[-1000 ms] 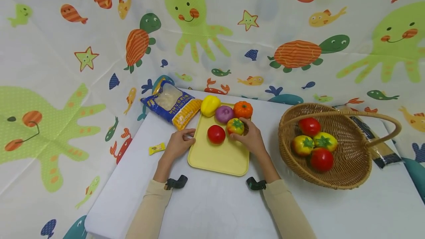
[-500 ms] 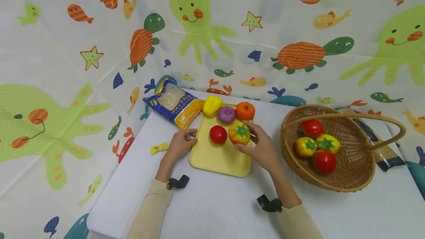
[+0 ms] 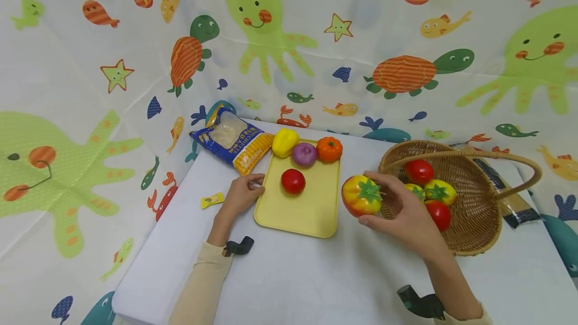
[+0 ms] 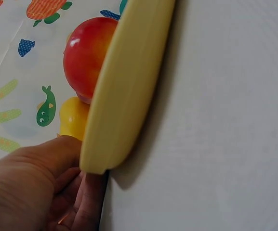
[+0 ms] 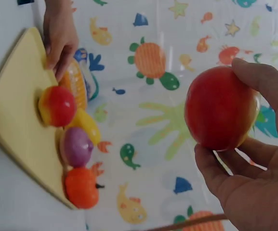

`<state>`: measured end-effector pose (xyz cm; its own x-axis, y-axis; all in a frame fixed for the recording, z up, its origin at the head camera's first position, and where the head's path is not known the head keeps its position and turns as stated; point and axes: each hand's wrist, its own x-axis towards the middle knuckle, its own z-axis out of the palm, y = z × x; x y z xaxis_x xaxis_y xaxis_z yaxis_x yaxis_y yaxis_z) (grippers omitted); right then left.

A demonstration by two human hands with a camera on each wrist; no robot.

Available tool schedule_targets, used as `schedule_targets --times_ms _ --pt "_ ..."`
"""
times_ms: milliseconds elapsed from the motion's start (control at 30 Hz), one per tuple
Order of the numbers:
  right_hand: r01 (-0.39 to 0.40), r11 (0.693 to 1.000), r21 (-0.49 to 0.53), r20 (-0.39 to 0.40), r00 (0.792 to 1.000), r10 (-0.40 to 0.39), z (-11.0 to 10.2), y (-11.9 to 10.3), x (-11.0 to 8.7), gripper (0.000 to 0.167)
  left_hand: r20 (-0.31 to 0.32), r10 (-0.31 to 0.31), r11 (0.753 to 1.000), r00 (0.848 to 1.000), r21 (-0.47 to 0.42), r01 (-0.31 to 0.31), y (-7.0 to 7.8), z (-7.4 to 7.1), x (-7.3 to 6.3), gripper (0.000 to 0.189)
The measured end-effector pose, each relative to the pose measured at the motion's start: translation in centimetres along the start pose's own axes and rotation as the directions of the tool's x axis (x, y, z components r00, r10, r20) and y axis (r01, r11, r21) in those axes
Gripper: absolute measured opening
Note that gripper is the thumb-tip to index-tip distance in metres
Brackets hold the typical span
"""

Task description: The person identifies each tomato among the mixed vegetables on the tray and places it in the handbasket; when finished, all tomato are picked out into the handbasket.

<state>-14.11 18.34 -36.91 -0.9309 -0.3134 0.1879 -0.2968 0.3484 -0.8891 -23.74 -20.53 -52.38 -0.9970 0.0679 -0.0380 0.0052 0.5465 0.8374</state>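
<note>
My right hand holds a red-and-yellow toy fruit with a green leafy top, raised between the tray and the basket. In the right wrist view the thumb and fingers curve around the toy fruit, red side showing. My left hand is at the left edge of the yellow tray; in the left wrist view its thumb and fingers pinch the tray's rim. On the tray are a red toy fruit, a yellow toy pepper, a purple toy onion and an orange toy pumpkin.
A wicker basket with a tall handle stands on the right, holding several red and yellow toy fruits. Behind it lies a dark and tan packet. A blue-and-yellow pasta bag lies back left. A small yellow packet is near my left hand.
My right hand has lifted the red-and-yellow toy fruit off the tray and carried it right, toward the basket. My left hand has stayed at the tray's edge.
</note>
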Motion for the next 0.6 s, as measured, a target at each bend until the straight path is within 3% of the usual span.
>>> schedule_targets --times_ms 433,600 --pt "-0.094 0.983 -0.160 -0.027 0.996 0.091 -4.9 0.7 -2.7 0.074 0.000 0.022 1.000 1.000 0.006 -0.022 -0.5 -0.2 0.2 0.043" --pt "-0.141 0.976 -0.169 -0.034 0.990 0.137 -7.3 1.7 -2.9 0.074 0.004 0.017 1.000 1.000 0.005 -0.017 -0.6 -0.2 0.2 0.043"
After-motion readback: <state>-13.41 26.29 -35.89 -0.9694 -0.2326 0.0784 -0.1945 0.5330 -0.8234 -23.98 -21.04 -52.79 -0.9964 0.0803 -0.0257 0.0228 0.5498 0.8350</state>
